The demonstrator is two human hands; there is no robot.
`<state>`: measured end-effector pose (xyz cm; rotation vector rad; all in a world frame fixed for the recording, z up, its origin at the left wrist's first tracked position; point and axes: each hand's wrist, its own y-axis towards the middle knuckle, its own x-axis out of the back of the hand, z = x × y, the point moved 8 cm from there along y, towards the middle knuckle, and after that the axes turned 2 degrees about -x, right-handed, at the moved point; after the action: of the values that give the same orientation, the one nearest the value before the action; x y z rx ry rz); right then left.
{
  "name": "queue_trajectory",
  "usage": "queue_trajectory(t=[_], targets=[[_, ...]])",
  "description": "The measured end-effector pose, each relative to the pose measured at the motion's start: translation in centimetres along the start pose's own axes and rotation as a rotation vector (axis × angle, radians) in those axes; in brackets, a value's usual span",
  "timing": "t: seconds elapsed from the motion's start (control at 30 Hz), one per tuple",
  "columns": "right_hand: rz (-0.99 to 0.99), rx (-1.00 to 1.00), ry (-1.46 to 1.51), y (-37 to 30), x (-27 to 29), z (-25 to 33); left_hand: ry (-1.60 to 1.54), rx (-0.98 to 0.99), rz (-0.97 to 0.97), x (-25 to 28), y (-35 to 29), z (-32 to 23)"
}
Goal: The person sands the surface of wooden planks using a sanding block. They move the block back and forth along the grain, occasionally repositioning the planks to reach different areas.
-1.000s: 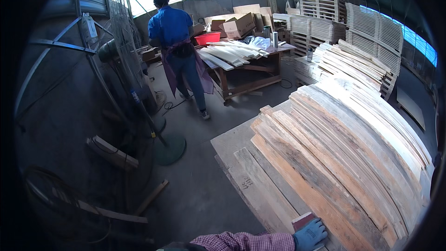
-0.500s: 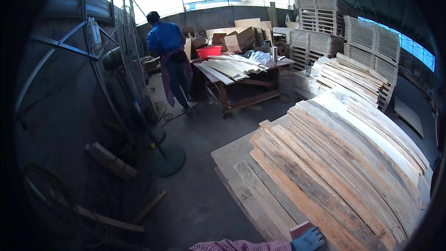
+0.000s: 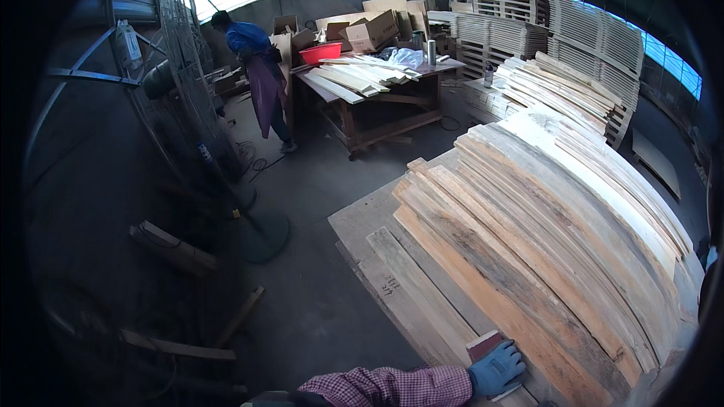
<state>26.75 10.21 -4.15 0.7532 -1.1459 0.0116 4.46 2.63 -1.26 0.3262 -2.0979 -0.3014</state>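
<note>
My left hand, in a blue work glove with a checked sleeve behind it, reaches in from the lower edge. Its fingers are closed over a small reddish-brown block, which looks like a sanding block and rests on the boards. Beneath and beside the hand lie long wooden boards, grey and orange-brown, set side by side. One narrower pale board lies at their left, near dark handwritten marks. The block's underside is hidden by my hand. My right hand is out of the picture.
Another person in blue stands at the far left beside a table bearing pale slats, a red tub and cartons. Stacked slatted wood rises at the back right. A round stand base and loose timber are on the floor.
The view has tipped down and shifted slightly right, so more of my left sleeve shows. My left hand still holds the block. The other person has turned and leans to the left.
</note>
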Motion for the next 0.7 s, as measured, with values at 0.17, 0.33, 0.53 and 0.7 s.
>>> queue_trajectory(t=[0.17, 0.33, 0.53, 0.7], targets=[[-0.036, 0.047, -0.019, 0.4, 0.6, 1.2, 0.068, -0.042, -0.069, 1.1, -0.2, -0.4], [-0.044, 0.086, 0.027, 0.9, 1.3, 1.8, 0.042, -0.034, -0.045, 0.7, 0.0, -0.2], [-0.083, 0.022, 0.023, 0.4, 1.1, 1.5, 0.021, 0.004, 0.047, 0.1, 0.0, 0.0], [-0.008, 0.044, 0.013, 0.7, 1.0, 1.2, -0.011, 0.012, -0.073, -0.6, -0.3, 0.4]])
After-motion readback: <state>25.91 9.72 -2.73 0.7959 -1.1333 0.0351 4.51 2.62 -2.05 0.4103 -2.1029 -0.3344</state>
